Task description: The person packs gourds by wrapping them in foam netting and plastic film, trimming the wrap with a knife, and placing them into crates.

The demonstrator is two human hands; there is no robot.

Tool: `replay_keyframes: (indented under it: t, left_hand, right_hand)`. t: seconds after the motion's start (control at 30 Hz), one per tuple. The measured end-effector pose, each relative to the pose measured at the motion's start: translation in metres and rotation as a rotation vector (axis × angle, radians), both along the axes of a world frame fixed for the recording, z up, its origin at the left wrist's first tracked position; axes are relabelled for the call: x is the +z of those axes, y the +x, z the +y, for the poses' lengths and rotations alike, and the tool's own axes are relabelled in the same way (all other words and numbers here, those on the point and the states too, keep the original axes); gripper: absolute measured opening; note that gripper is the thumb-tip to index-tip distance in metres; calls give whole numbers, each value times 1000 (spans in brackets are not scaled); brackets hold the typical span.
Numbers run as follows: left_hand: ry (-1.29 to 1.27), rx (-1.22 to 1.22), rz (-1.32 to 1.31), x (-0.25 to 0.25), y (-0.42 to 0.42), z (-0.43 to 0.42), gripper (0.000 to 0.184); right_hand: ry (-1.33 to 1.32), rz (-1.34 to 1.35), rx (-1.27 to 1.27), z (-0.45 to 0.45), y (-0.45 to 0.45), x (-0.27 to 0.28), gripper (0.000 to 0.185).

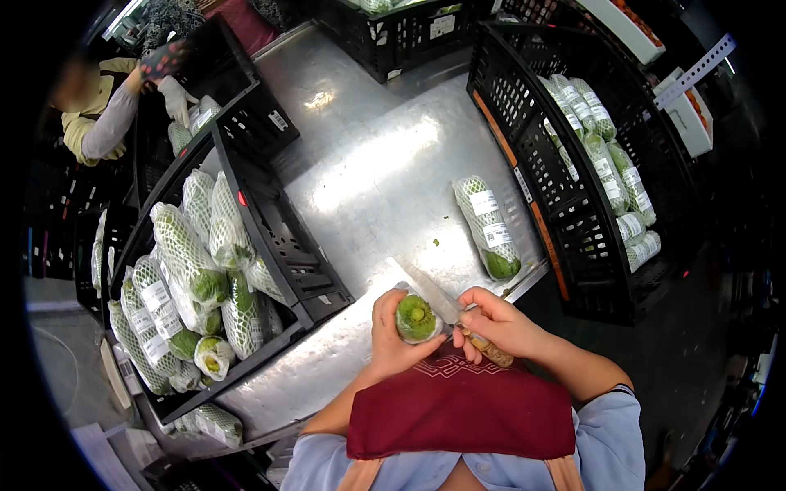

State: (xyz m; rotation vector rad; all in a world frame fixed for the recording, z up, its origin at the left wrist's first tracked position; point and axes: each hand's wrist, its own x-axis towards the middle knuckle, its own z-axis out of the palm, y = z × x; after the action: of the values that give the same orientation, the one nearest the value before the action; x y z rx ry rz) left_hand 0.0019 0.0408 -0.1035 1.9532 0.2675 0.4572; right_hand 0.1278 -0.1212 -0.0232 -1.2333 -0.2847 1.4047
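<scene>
My left hand [391, 334] is wrapped around a green papaya-like fruit [417, 318], whose stem end faces up toward me. A pale wrap covers part of its side. My right hand [501, 326] grips a knife [491, 349] with a wooden handle. Its broad, light blade [434, 290] runs up and to the left along the fruit's right side; whether it touches the fruit, I cannot tell. Further right, a labelled fruit in a white foam net [486, 225] lies on the metal table [372, 184].
A black crate [282, 245] at left holds several netted fruits. Another black crate [532, 164] with labelled fruits stands at right. A third crate [434, 33] sits at the back. At upper left, a co-worker's gloved hand [174, 98] reaches into a crate. Small green scraps dot the table.
</scene>
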Motion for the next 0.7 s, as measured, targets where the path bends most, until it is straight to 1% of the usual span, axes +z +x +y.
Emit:
replay_keyframes:
  t: [0.17, 0.27, 0.4, 0.7]
  left_hand:
    - [115, -13, -41, 2, 0, -3, 80]
    - [147, -27, -23, 6, -1, -4, 80]
    - [169, -32, -25, 6, -2, -7, 79]
    - [188, -18, -20, 10, -1, -12, 79]
  right_hand:
    - [-44, 0, 26, 0, -1, -1, 21]
    - [-71, 25, 37, -1, 0, 1, 21]
    - [-64, 120, 28, -4, 1, -3, 20]
    - [-84, 141, 29, -3, 0, 0, 19]
